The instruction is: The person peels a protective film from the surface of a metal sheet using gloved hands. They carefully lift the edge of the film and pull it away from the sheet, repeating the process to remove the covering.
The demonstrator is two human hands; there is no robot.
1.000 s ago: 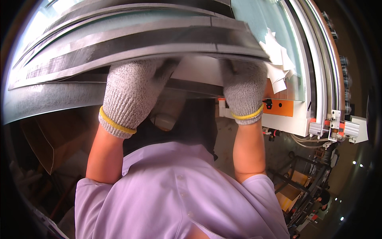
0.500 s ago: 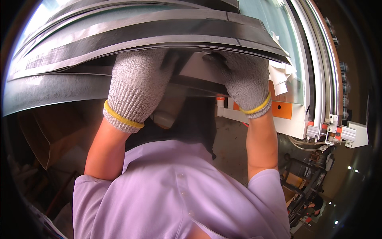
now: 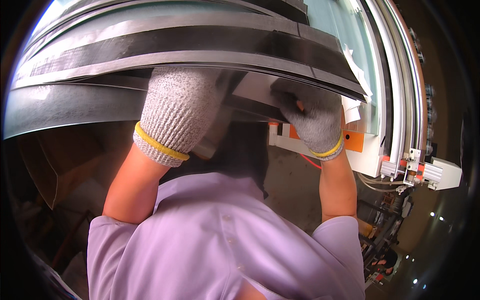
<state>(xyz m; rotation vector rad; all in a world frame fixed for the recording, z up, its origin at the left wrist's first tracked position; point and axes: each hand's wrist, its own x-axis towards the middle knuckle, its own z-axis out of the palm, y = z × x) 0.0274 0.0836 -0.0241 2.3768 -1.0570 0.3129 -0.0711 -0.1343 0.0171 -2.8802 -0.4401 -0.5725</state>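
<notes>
Both my hands wear grey knit gloves with yellow cuff edges. My left hand (image 3: 182, 102) reaches beneath the front edge of a stack of long, thin dark sheets (image 3: 215, 40) with grey bands; its fingers are hidden there. My right hand (image 3: 317, 107) is under the right end of the same stack, its dark-coated fingers curled in. A bare fingertip seems to show through that glove. What the curled fingers hold, if anything, I cannot make out. Below the stack, between my hands, a pale flat piece (image 3: 255, 87) shows.
A translucent greenish sheet (image 3: 65, 110) lies lower at the left. White paper scraps (image 3: 352, 111) hang by the stack's right end. Along the right run a white machine frame (image 3: 367, 159) with an orange plate (image 3: 354, 141) and metal rails (image 3: 417, 90). A cardboard box (image 3: 60, 170) stands lower left.
My right hand has drawn a little toward me and to the right, so its curled fingers show more. The left hand has shifted slightly right. The stack's right end sits a little lower in view.
</notes>
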